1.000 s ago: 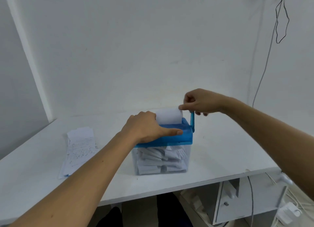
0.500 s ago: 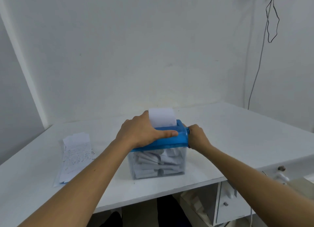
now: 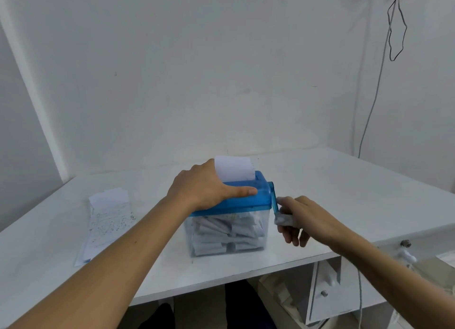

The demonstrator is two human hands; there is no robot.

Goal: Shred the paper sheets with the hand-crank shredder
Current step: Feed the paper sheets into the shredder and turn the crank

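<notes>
A hand-crank shredder (image 3: 248,200) with a blue top and a clear bin full of paper strips (image 3: 226,232) stands near the front edge of the white table (image 3: 344,193). A white sheet (image 3: 234,168) sticks up out of its slot. My left hand (image 3: 204,188) rests on the blue top, thumb stretched along it. My right hand (image 3: 298,218) grips the pale knob of the blue crank (image 3: 274,200), which hangs down on the shredder's right side.
A stack of printed paper sheets (image 3: 105,220) lies on the table to the left. White walls close the back and both sides, and a cable (image 3: 376,95) hangs down at the right. A drawer unit (image 3: 327,291) sits under the table's right end.
My right hand has swung the crank from the top down to its low point at the shredder's side. The sheet has stayed in the slot, and my left hand stayed on the top.
</notes>
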